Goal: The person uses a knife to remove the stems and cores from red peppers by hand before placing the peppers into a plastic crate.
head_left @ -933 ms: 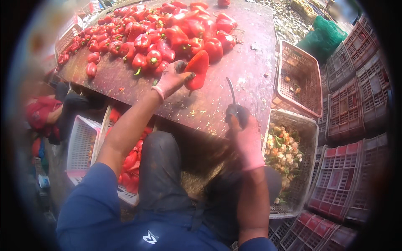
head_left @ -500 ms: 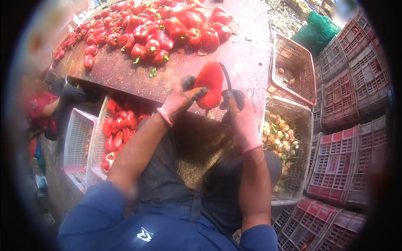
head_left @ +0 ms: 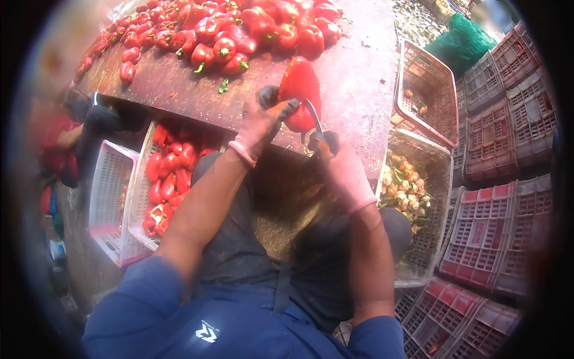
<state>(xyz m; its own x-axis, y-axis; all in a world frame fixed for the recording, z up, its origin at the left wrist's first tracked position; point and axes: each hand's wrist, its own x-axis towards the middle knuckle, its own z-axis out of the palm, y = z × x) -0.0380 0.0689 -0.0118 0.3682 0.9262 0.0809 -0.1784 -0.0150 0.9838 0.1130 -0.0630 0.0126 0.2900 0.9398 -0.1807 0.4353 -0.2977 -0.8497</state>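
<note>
My left hand, in a pink glove with dark fingers, is closed on a large red bell pepper just above the table's near edge. My right hand, gloved alike, grips a knife with a curved blade. The blade's tip lies over the pepper's lower part, close to my left thumb; whether it has cut in I cannot tell. Beyond both hands a heap of whole red peppers covers the far side of the table.
At left stands a crate of red peppers beside a white crate. To my right a crate holds pepper cores, with a pinkish crate behind it. Stacked crates line the far right. Another person's arm shows at left.
The knife's blade has come from the pepper's right upper edge down onto its lower part. The pepper is now turned and more upright.
</note>
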